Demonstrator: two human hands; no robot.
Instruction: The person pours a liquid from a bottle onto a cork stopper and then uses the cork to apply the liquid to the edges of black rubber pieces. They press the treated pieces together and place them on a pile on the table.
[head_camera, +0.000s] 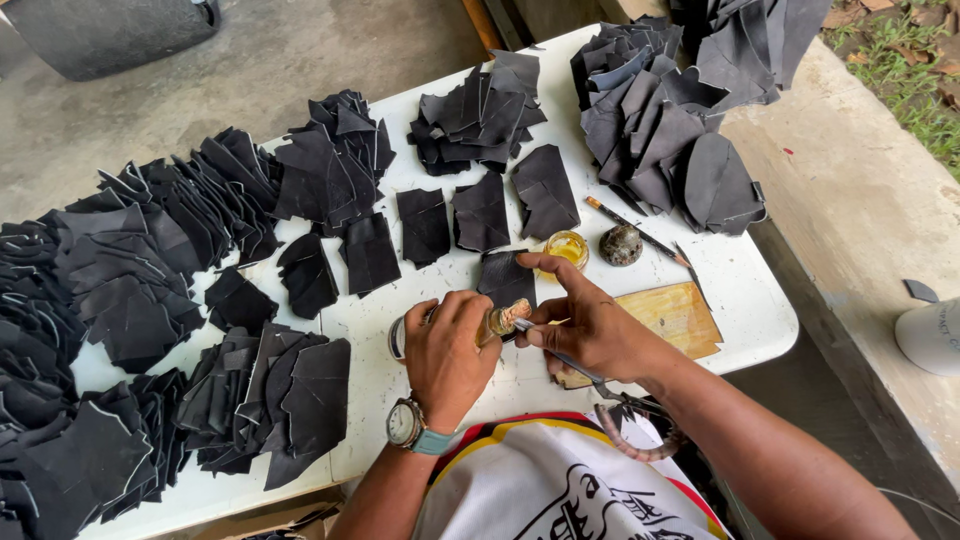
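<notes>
Left hand (447, 345), wristwatch (404, 422) on the wrist, closed over a short brush (503, 320) with a pale wooden handle, fingers wrapped tight about it. Right hand (588, 322) closed too, pinching the brush tip between thumb and forefinger while a thin scissor-like metal tool (590, 372) lies gripped under the palm, its looped handles hanging past the wrist. Both hands touching at the brush, low over the near edge of a white table (745, 290). Just under the left hand, a round tin (397, 338), partly hidden. Directly beyond the knuckles, one black leather piece (506, 276) lying flat, the right forefinger resting along its upper edge. Near that, a small glass of yellow liquid (568, 247) and a mottled round stone-like object (621, 245); a pencil (630, 228) just beyond. Beside the right hand, a wooden board (680, 315). Farther out, single black pieces in a row, then heaps of cut black leather (150, 260) ringing the tabletop on the left, top and right.
</notes>
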